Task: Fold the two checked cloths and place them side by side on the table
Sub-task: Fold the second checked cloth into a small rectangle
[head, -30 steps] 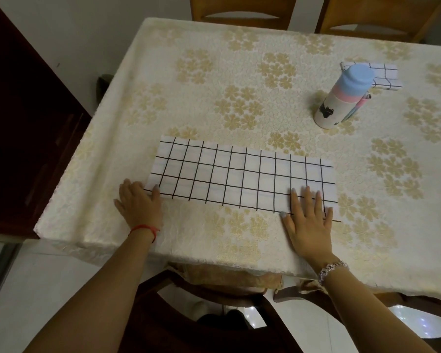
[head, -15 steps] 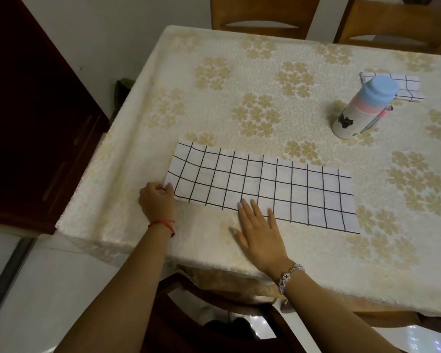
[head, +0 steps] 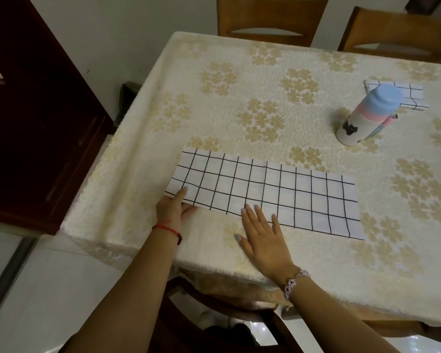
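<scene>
A white cloth with a black check (head: 278, 192) lies folded into a long strip near the table's front edge. My left hand (head: 172, 208) pinches its near left corner, thumb on top and fingers underneath. Flat on the front edge near the strip's middle rests my right hand (head: 261, 231), fingers spread, fingertips on the cloth. A second checked cloth (head: 413, 94), folded small, lies at the back right, partly hidden behind the bottle.
A pastel bottle (head: 364, 115) with a blue cap stands in front of the small folded cloth. The table (head: 239, 85) has a cream flowered cover. Two wooden chairs (head: 267, 19) stand at the far side, a dark cabinet (head: 28, 123) on the left.
My right hand slid left along the cloth's front edge from its right end to the middle. My left hand went from lying flat to pinching the left corner.
</scene>
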The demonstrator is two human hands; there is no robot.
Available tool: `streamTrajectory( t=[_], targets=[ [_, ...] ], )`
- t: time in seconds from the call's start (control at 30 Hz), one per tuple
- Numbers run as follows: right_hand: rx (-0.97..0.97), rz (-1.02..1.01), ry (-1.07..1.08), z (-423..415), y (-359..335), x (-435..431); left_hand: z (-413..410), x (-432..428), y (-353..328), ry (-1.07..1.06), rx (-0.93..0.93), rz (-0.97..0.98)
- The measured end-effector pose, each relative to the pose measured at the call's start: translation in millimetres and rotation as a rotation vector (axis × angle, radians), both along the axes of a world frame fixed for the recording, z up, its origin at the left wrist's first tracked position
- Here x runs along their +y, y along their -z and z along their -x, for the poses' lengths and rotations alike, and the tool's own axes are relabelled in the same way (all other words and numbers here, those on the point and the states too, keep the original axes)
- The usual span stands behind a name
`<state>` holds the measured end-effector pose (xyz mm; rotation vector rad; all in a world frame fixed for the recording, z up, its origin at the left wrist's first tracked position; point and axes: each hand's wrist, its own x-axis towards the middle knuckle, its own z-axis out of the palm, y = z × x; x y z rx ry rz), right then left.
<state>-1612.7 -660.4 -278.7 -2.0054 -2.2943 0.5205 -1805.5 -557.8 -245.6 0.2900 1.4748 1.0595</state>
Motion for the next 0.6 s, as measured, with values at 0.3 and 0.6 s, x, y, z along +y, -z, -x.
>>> streamTrajectory(
  t=[0.3,0.6],
  targets=[
    [-0.128,-0.039,0.110,-1.8,3.8,-3.9,-29.3,-9.5,0.3,0.113,-0.028,0.036],
    [-0.144,-0.044,0.107,-4.2,7.1,-5.0,-69.9,-22.0,-4.7,0.240,0.109,-0.027]
  ],
)
